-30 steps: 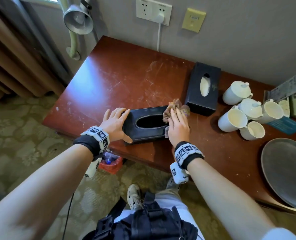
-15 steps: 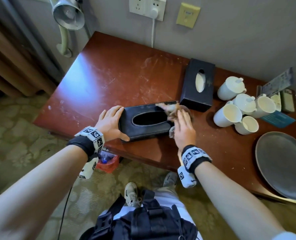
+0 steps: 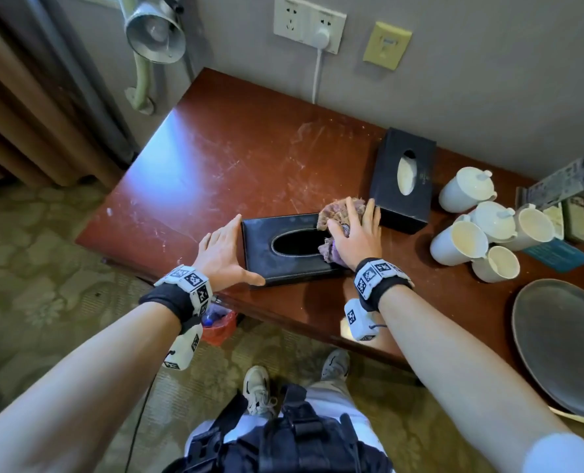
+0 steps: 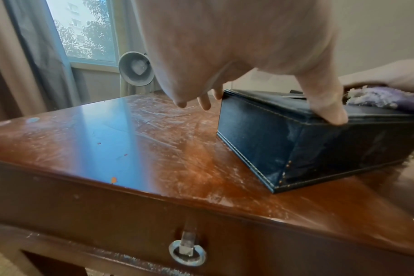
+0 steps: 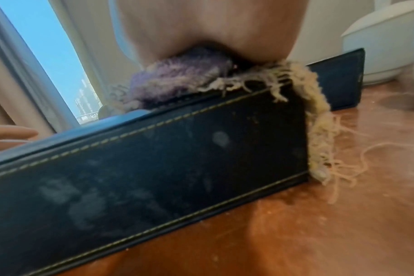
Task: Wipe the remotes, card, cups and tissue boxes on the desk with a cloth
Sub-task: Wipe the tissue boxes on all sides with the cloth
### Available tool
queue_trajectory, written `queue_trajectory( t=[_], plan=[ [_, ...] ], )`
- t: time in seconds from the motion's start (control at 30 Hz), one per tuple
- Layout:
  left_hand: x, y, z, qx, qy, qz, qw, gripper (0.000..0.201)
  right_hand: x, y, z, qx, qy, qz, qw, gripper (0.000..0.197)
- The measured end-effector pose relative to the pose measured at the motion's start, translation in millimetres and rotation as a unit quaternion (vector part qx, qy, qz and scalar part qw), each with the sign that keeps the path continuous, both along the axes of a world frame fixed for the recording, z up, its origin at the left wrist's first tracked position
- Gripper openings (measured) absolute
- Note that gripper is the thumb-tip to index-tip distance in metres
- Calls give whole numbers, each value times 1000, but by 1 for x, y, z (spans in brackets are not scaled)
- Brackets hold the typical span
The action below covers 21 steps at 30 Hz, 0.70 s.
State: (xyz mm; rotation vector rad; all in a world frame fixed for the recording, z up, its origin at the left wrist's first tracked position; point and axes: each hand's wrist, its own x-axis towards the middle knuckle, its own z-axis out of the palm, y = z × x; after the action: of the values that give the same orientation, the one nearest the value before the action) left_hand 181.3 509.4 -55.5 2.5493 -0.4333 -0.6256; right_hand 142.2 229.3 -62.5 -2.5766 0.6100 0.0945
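1. A long black leather tissue box with pale stitching [image 3: 285, 249] lies flat near the front edge of the scratched red-brown wooden counter [image 3: 236, 158], its oval slot facing up.
2. The left hand [image 3: 224, 256] braces the box's left end: fingers straight along that end, thumb lying on the front top edge. Its grip is released, pressing rather than clasping; the left wrist view shows the thumb tip on the stitched rim.
3. The right hand [image 3: 357, 235] lies flat, fingers spread, on a crumpled purple and beige frayed cloth [image 3: 338, 216] at the right end of the box top. This grip too is released, with the palm pressing the cloth down.
4. In the right wrist view, the cloth's beige fringe hangs down the box's right end to the counter, with loose threads trailing on the wood.
5. A second black tissue box with white tissue in its slot [image 3: 403, 180] sits just behind and right of the right hand, near the wall.
6. Right of it stands a cluster of five white ceramic cups [image 3: 481, 227], two of them lidded.
7. A round grey plate [image 3: 563, 343] rests at the right front of the counter.
8. The dark front face of the near box shows dusty smears.
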Motion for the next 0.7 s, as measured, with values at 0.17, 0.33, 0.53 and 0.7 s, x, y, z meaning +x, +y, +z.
queue_trajectory(
  t=[0.17,0.33,0.53,0.7],
  plan=[
    [2,0,-3,-6,15,5,1000,141,7,39,1,-111,15,44,993,60],
    [3,0,-5,-17,17,5,1000,143,9,91,-4,-123,4,155,980,55],
    [6,0,-8,-8,8,-24,1000,138,7,40,2,-137,11,226,964,59],
    [9,1,-6,4,5,-44,999,137,1,-2,6,-72,65,97,991,64]
  ],
)
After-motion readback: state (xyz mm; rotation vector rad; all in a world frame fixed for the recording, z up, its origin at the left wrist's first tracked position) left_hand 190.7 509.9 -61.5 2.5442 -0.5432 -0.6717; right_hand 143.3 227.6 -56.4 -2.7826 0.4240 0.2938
